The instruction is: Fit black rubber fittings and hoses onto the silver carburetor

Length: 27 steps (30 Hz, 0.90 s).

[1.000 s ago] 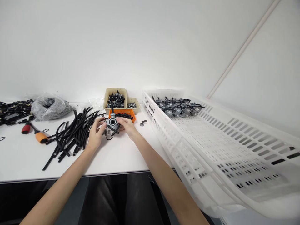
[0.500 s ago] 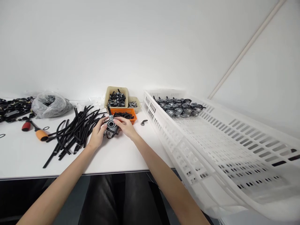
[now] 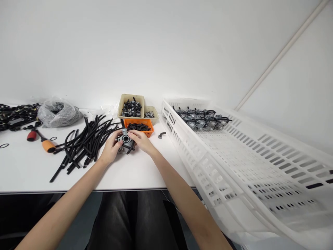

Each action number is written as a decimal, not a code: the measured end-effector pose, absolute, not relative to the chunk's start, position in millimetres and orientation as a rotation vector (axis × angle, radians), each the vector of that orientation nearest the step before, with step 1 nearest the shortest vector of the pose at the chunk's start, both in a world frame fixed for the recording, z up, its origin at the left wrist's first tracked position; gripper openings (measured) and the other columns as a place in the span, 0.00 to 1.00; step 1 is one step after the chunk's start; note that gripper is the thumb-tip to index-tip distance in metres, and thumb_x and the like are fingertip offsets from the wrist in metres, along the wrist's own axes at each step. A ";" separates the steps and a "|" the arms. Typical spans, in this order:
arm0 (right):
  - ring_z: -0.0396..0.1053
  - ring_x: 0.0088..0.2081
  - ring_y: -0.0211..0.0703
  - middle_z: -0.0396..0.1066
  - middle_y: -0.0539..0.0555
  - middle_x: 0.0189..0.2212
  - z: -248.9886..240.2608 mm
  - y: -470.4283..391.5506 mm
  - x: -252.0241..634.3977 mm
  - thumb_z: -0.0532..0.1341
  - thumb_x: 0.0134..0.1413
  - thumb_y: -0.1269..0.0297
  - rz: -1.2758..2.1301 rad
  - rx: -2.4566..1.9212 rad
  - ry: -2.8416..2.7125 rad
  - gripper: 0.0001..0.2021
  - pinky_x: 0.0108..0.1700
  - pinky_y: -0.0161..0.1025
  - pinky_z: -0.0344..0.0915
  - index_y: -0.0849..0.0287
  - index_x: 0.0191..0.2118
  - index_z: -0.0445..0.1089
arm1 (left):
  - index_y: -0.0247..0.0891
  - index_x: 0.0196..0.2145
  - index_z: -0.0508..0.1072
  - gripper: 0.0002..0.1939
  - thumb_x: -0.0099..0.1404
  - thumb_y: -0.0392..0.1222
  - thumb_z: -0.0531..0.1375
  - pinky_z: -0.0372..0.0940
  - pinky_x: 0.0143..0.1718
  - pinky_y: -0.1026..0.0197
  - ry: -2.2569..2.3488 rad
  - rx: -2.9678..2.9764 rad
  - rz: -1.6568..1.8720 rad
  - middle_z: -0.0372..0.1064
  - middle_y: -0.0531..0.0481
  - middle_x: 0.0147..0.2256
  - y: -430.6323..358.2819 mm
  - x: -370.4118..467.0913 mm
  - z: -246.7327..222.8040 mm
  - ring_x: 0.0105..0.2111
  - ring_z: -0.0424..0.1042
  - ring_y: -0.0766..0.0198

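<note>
White table (image 3: 156,170): backed by a pale wall (image 3: 156,52); heaped at left with black tubes (image 3: 88,142).
Metal part (image 3: 126,139): held between both hands, in front of the orange basket (image 3: 150,133); whether the table is touched cannot be told.
Left hand (image 3: 110,148): fingers curled narrowly around its left side.
Right hand (image 3: 142,140): fingers closed on its right side.
White crate (image 3: 179,139): similar parts (image 3: 203,119) grouped at the far end.

Dark trousers (image 3: 153,215), bare forearms (image 3: 179,187), bare hands (image 3: 111,149)
</note>
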State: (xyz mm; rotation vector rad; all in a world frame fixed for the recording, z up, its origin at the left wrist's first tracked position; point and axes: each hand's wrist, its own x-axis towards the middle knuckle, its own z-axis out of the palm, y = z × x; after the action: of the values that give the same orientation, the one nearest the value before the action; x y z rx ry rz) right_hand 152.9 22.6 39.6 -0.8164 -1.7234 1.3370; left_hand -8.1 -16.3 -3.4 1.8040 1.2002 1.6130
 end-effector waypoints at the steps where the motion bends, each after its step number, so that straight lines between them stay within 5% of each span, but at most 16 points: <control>1: 0.65 0.30 0.38 0.71 0.51 0.30 39.4 23.0 153.6 0.63 0.48 0.49 1.348 -0.816 -1.734 0.17 0.25 0.32 0.61 0.58 0.38 0.74 | 0.36 0.52 0.68 0.23 0.62 0.48 0.53 0.66 0.49 0.52 1.196 1.810 1.603 0.70 0.41 0.50 -16.4 -8.0 -3.2 0.52 0.68 0.50; 8: 0.66 0.35 0.39 0.69 0.51 0.36 35.4 26.3 156.1 0.61 0.53 0.52 1.391 -0.831 -1.782 0.16 0.30 0.32 0.63 0.57 0.42 0.70 | 0.37 0.53 0.64 0.24 0.62 0.50 0.54 0.68 0.39 0.56 1.214 1.806 1.581 0.69 0.40 0.49 -14.5 -10.0 -7.3 0.51 0.68 0.50; 19: 0.66 0.49 0.44 0.68 0.52 0.47 37.0 22.6 158.2 0.60 0.55 0.59 1.591 -0.798 -1.786 0.19 0.53 0.40 0.63 0.53 0.53 0.65 | 0.39 0.55 0.60 0.25 0.62 0.48 0.54 0.66 0.34 0.59 1.254 1.869 1.542 0.67 0.40 0.48 -14.9 -10.5 -9.1 0.48 0.69 0.52; 27: 0.58 0.60 0.47 0.65 0.53 0.55 29.5 29.0 160.3 0.61 0.53 0.57 1.557 -0.806 -1.805 0.24 0.64 0.47 0.52 0.52 0.56 0.64 | 0.37 0.54 0.62 0.23 0.62 0.46 0.55 0.67 0.37 0.57 1.256 1.937 1.532 0.68 0.40 0.49 -16.3 -9.7 -6.9 0.49 0.69 0.51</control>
State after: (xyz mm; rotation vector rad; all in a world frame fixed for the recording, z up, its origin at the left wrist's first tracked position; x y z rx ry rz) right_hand 160.3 29.0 29.5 -0.8055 -1.8051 1.5567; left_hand -9.7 -16.3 -6.9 1.9373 1.2562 1.5315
